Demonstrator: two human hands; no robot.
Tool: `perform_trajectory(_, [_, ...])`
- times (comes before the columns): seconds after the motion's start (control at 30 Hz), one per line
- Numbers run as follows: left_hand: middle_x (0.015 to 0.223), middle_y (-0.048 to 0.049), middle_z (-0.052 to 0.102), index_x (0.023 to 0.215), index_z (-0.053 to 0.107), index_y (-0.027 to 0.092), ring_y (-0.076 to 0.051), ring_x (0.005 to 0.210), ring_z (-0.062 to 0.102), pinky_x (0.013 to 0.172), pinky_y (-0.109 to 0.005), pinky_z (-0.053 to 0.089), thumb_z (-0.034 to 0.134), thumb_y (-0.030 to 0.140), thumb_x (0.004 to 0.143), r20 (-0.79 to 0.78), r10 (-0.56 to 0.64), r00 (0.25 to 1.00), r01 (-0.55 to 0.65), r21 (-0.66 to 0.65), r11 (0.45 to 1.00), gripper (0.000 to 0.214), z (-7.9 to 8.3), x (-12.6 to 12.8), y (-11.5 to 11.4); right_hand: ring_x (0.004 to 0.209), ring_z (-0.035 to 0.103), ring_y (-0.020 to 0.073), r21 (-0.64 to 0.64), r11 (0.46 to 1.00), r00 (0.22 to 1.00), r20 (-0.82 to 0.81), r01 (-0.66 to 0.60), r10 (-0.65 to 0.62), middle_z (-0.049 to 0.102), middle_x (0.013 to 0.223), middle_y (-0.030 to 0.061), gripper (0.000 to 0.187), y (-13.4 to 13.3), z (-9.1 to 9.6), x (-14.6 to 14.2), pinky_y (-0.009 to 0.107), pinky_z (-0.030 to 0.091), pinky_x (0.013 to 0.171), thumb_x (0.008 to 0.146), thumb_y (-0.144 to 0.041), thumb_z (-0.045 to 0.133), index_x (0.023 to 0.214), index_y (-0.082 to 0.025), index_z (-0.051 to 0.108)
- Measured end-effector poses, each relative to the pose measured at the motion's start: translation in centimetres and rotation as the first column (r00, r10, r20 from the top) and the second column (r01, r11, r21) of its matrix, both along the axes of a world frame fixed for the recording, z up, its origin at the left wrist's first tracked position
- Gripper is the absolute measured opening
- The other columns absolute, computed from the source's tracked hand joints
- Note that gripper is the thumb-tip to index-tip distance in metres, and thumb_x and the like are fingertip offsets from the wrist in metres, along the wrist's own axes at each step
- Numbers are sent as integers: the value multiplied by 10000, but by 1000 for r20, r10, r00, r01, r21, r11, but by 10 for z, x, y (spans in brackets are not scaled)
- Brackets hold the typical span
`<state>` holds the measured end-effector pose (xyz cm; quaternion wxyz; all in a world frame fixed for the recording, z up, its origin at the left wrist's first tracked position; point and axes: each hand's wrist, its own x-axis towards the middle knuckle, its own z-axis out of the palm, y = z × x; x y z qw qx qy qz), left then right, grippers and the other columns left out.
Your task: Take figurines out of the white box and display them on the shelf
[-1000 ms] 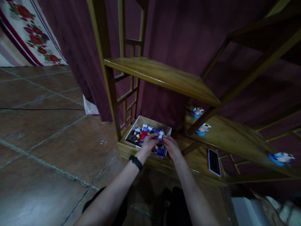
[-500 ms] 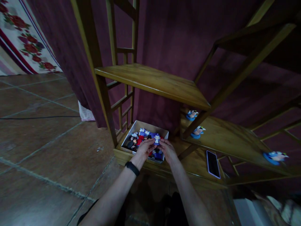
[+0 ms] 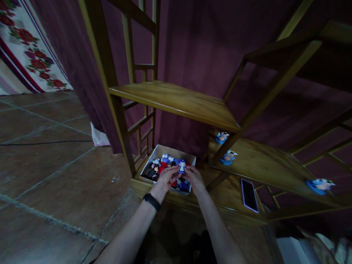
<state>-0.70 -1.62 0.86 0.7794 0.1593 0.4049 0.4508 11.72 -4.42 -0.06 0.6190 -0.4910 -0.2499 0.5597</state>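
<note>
- Pinching small blue-and-white toy figurine (image 3: 182,165) between my left hand (image 3: 165,177) and right hand (image 3: 194,178), fingertips closed.
- Held just over open white cardboard box (image 3: 160,149).

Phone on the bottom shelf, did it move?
No. The phone lies at the same spot on the bottom shelf, right of the box; only the camera shifted.

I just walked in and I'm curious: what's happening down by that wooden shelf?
A person's left hand and right hand together pinch a small blue figurine just above a white box of similar toys on the wooden rack's bottom board. A phone lies on that board; blue-based figures sit one shelf up.
</note>
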Motion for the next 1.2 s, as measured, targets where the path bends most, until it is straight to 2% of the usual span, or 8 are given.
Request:
perform_trajectory(0.4, [678,-47,675,739,657,95,-121,585,651,603,-236,574,672,-16,668,2,-39,999,39,-15,999,133,0,-2,-2,701,646,145,-10,1000,998,-61,6,-7,681,737,12,227,-6,5,-1,263,530,641,550,-258,779,698,-181,625])
perform_trajectory(0.63, [643,-42,668,731,660,106,-108,547,635,572,-210,560,680,5,670,-38,-37,999,36,-35,999,119,1,-7,0,727,645,147,-9,1000,997,-75,-27,27,681,749,13,205,-2,-3,-6,269,527,672,559,-253,769,697,-183,634])
perform_trajectory(0.93, [611,-25,651,714,645,114,-91,506,605,558,-212,534,677,2,659,-59,-2,998,-1,-59,998,128,5,-9,0,717,620,116,-25,1000,995,-93,19,-21,665,718,-24,178,0,-2,-14,243,501,682,550,-207,756,664,-201,619])
perform_trajectory(1.2, [585,-3,622,716,637,117,-77,507,579,556,-199,513,683,0,637,-70,34,997,-37,-33,999,149,-1,-3,-2,746,625,130,-37,999,990,-134,34,-39,681,740,-14,185,-2,-6,-14,253,496,705,535,-169,758,663,-204,631])
